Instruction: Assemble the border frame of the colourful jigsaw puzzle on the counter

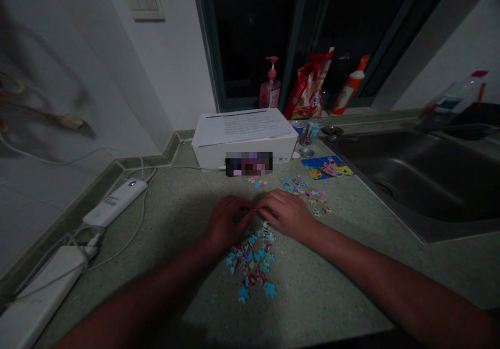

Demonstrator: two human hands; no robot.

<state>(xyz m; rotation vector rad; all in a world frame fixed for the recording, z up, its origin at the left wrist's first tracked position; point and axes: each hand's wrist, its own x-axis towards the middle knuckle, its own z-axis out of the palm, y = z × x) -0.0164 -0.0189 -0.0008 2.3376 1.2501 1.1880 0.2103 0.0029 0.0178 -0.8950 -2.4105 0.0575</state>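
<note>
The main pile of puzzle pieces (253,258) lay on the worktop (332,307), just on the near side of both hands and between the two forearms. Its far end came up close beneath the fingers of the right hand (287,213), a little nearer to them than to those of the left hand (226,221). Taken as a whole, the heap had its long axis running near to far, slightly ragged, with one blue piece (244,293) at its near left corner and another (270,289) at its near right.

The fingers of both hands were narrowed to a pinch, and their tips met over what seemed to be a small piece (255,209), held straight beyond the pile's far end. Too little of it showed to tell which way it pointed or where its long axis ran.

A second scatter of pieces (297,185) lay to the far right, beside the right hand and well apart from the left, spreading from far left to near right. Beyond it a picture card (328,166) lay near the sink (375,156), its long side running roughly left to right.
</note>
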